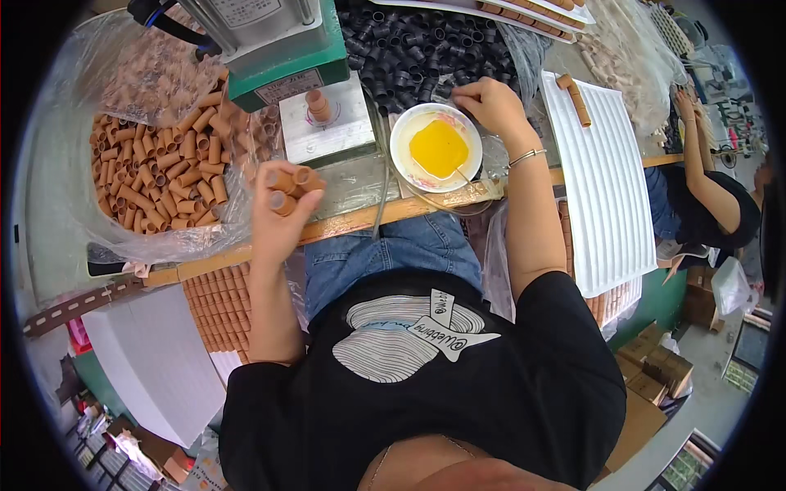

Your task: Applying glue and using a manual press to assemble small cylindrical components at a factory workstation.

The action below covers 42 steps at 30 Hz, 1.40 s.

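My left hand (278, 221) is closed around several short brown tubes (282, 203), just in front of the press. My right hand (495, 110) reaches over the edge of a heap of black plastic rings (401, 57); its fingers are pinched together, and what they hold, if anything, is hidden. Below that hand stands a white bowl (400, 168) with yellow liquid (440, 149) and a thin stick in it. A brown tube piece (318, 105) is upright on the metal plate (327, 135) under the green press head (288, 78).
Loose brown tubes (164, 168) fill a clear plastic sheet at the left. A white ridged tray (606, 188) with a short row of brown tubes (575, 100) leans at the right. Rows of tubes (219, 307) sit below the bench edge. Another person (712, 188) works at far right.
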{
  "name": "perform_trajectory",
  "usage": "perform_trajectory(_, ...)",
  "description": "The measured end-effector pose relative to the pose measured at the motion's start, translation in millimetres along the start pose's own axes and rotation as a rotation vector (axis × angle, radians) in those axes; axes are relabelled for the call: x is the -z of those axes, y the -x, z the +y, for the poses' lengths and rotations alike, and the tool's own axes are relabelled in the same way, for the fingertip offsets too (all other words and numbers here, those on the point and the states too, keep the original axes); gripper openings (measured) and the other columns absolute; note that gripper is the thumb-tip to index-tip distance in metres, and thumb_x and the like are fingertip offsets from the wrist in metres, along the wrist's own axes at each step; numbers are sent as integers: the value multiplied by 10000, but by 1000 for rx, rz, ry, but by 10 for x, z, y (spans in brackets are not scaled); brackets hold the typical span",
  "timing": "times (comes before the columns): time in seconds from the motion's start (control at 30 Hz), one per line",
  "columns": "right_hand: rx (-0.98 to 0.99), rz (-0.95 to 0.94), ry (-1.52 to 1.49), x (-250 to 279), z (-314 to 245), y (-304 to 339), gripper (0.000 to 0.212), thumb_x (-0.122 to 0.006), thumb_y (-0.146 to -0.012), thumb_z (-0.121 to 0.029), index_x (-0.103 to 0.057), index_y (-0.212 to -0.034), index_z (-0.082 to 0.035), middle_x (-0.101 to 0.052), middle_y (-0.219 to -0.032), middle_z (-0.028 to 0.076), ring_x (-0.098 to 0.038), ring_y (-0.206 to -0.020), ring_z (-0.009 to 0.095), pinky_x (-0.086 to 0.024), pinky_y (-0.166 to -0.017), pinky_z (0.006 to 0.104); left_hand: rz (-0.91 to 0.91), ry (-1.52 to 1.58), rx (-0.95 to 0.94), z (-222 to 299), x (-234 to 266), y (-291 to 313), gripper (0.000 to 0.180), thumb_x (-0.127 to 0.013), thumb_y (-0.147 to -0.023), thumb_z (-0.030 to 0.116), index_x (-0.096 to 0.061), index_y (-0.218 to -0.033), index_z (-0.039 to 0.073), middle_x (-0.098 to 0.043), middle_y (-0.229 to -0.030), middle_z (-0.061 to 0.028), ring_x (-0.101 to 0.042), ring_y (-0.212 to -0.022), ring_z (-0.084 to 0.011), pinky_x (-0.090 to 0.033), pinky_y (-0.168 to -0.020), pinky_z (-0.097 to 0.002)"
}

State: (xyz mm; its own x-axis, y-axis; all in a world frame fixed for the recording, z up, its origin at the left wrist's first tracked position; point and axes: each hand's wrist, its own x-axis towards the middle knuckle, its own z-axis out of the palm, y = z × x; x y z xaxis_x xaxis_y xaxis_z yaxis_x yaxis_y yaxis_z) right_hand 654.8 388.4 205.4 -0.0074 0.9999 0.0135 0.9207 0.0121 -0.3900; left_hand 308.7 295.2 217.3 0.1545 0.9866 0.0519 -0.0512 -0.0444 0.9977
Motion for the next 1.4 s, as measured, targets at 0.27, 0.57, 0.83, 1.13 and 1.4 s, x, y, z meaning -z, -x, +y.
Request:
perform_trajectory(0.27, 22, 385, -182, -212, -32, -117, 174, -733, -770, -202, -719, -872, -62, -627, -796, 90, -591, -680, 215, -473, -639, 315, -55, -199, -76, -45, -334, -105, 328, -733, -735, -2, -547, -1002, 37, -599, -968, -35, -571, -875, -127, -456, -793, -256)
perform_trajectory(0.57, 337, 247, -240, -179, -476, 886, 96, -718, -757, -159, -713, -839, -108, -580, -843, 46, -585, -663, 200, -464, -592, 311, -102, -239, -40, -52, -437, -80, 307, -743, -750, 25, -578, -1009, 25, -626, -972, -20, -574, -888, -94, -461, -795, -240)
perform_trajectory(0.83, 257, 242, -845, 23, -769, 988, 122, -712, -764, -5, -683, -879, -32, -542, -832, 38, -514, -685, 121, -394, -579, 216, -106, -232, -112, 29, -589, -80, 281, -742, -751, 19, -564, -967, 24, -640, -950, -41, -583, -872, -94, -476, -776, -248)
perform_trajectory(1.13, 567, 246, -459, 82, -1003, 906, 114, -718, -768, -116, -702, -865, -57, -610, -837, 46, -603, -746, 167, -469, -643, 313, -41, -330, -211, -4, -665, -98, 276, -746, -746, 9, -563, -952, 31, -610, -889, -28, -561, -810, -101, -464, -736, -242)
perform_trajectory(1.4, -387, 620, -99, 849, 1174, 71, 348, -710, -765, -392, -718, -838, -52, -704, -828, 125, -678, -787, 245, -515, -687, 355, -72, -214, -54, -86, -571, -130, 298, -745, -747, 17, -548, -971, 34, -587, -928, -15, -551, -854, -98, -445, -775, -231)
